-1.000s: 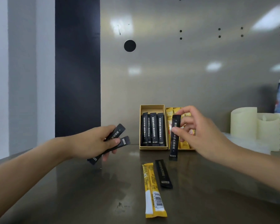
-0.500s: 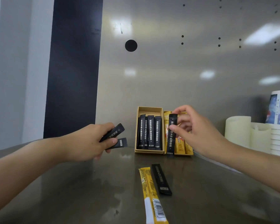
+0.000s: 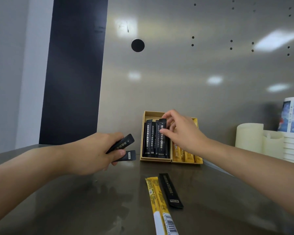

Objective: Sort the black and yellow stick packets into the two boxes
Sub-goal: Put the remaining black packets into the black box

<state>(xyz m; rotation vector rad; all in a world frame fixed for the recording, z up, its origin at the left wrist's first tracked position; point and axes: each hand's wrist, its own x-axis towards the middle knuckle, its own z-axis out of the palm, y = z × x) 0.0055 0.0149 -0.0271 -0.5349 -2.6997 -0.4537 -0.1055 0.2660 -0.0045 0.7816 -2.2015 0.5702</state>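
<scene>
The right hand [image 3: 183, 134] pinches 1 black packet [image 3: 162, 138] between thumb and fingers [image 3: 165, 133], its long axis upright and leaning back, its lower end already inside the left box [image 3: 155, 159] among the other black packets. The left hand [image 3: 90, 153] clamps 2 black packets [image 3: 124, 150] just left of that box, pointing toward it. The right box [image 3: 187, 161] holds yellow packets. On the worktop [image 3: 75, 200], 1 yellow packet [image 3: 157, 197] and 1 loose black packet [image 3: 170, 189] lie side by side, nearer the right hand.
</scene>
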